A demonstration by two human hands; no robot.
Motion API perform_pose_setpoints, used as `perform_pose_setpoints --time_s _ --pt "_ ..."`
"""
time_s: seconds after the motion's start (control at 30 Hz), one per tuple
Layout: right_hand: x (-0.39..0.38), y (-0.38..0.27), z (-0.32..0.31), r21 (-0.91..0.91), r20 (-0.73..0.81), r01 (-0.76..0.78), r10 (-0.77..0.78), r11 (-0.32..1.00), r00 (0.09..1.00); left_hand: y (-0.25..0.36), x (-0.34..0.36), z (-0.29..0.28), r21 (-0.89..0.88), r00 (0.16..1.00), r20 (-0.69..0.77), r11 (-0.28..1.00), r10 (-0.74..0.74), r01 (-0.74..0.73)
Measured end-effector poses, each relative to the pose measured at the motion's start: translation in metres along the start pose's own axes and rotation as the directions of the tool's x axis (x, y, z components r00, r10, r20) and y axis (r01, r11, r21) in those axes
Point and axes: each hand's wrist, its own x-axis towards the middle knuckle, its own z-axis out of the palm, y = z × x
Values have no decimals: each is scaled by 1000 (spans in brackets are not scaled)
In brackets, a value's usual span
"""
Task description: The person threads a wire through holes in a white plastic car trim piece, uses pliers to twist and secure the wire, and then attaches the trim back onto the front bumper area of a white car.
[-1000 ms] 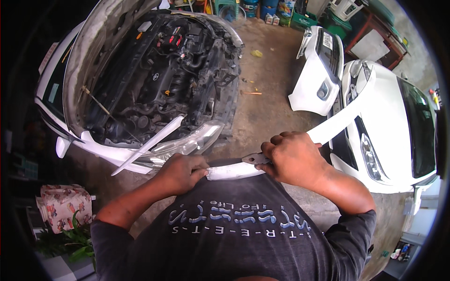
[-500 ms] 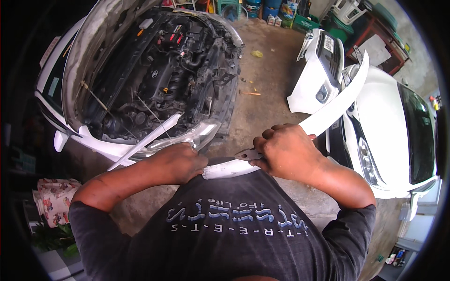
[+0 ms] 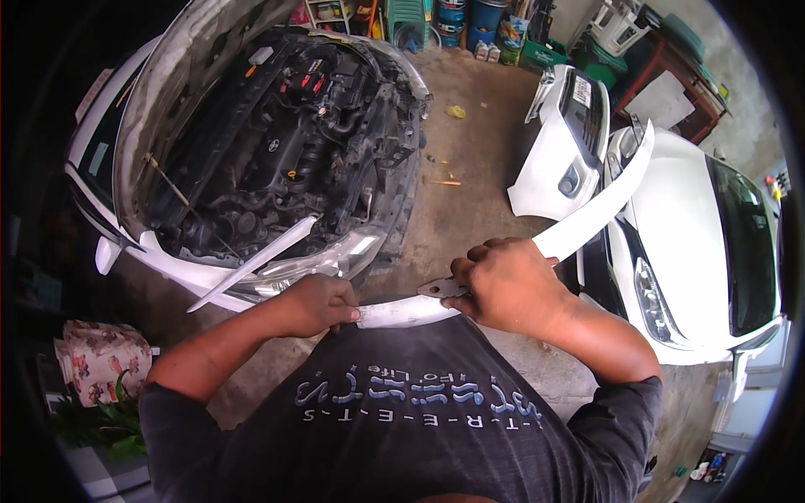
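A long, curved white trim strip [image 3: 599,201] runs from my left hand, in front of my shirt, under my right hand and out to the upper right. My left hand [image 3: 312,306] is closed, its thumb and fingers pinching the near end of the strip. My right hand [image 3: 516,281] is wrapped round a pair of pliers [image 3: 438,287] and the middle of the strip. The metal jaws point left, just above the strip; the handles are mostly hidden in my palm.
At left stands a white car with its engine bay [image 3: 285,151] exposed, a slim white trim piece [image 3: 256,264] lying across its front corner. A detached white bumper [image 3: 549,159] is beside another white car [image 3: 679,210] at right. Tubs [image 3: 486,17] line the back.
My left hand has shifted slightly left and down, showing more of its fingers at the strip's end. The strip and pliers have dropped slightly. A thin wire-like line above my left hand no longer shows.
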Motion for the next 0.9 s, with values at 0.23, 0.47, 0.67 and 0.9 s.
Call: perform_pose_setpoints --time_s 0.23,0.47,0.67,0.9 --pt "1 -14 4 -31 -27 -1 0 1000 1000 19 17 -32 392 893 398 842 208 -371" --pt "-14 -17 30 6 -116 -78 78 997 990 -17 28 8 292 936 166 891 312 -348" --pt "-9 -3 26 52 -138 -52 58 997 989 1 15 3 196 965 129 948 230 -252" --pt "-3 12 47 86 -137 -39 51 995 989 11 -5 0 425 912 -6 826 411 -370"
